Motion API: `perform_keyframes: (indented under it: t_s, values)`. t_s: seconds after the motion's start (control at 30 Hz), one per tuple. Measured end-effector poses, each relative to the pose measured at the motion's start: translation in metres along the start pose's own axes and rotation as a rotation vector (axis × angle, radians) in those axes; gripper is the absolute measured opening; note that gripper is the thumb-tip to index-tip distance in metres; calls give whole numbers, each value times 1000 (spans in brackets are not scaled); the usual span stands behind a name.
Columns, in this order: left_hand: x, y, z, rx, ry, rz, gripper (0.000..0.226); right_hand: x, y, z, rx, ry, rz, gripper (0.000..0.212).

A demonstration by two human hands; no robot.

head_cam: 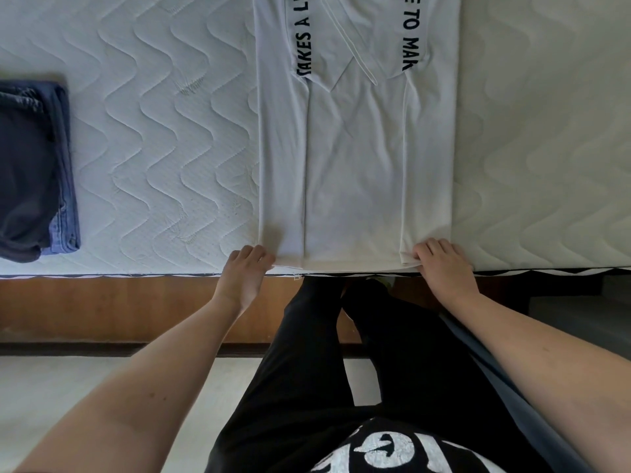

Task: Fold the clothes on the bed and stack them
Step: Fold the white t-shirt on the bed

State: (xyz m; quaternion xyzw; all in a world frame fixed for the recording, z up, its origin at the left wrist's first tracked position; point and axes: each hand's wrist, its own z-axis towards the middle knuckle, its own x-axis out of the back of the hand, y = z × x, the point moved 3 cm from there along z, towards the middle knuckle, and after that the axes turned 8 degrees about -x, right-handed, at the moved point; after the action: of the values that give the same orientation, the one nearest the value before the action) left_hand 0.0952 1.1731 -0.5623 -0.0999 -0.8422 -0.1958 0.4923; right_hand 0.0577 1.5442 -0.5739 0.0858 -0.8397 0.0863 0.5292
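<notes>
Lifting both hem corners evenly will be keeping the shirt square for the next fold. It is lying white on the bed, sides folded in, black lettering showing. Left hand and right hand are pinching its hem; folded jeans are sitting well apart.

My left hand and right hand pinch the near hem corners of the white shirt, sides folded in, on the bed; folded dark clothes lie far left.
</notes>
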Motion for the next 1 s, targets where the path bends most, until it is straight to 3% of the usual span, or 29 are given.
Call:
perform_keyframes:
  t_s: [0.17,0.3,0.4,0.6,0.73,0.83,1.0]
  values:
    - [-2,-4,-5,-3,-33,65,44,0,4,0,25,26,-25,31]
    - [-6,4,1,-70,-7,125,38,-4,3,0,22,50,-35,36]
    - [-13,11,8,-92,-44,127,50,-6,-2,1,18,45,-7,41]
    - [-5,-1,17,-147,-133,64,72,-3,2,11,15,79,123,21]
    - [9,-6,28,-240,-128,105,61,4,4,15,50,158,125,20]
    - [19,3,37,-207,-29,161,40,8,2,17,76,177,127,20]
    - [27,15,45,-198,91,36,20,18,2,19,79,135,227,15]
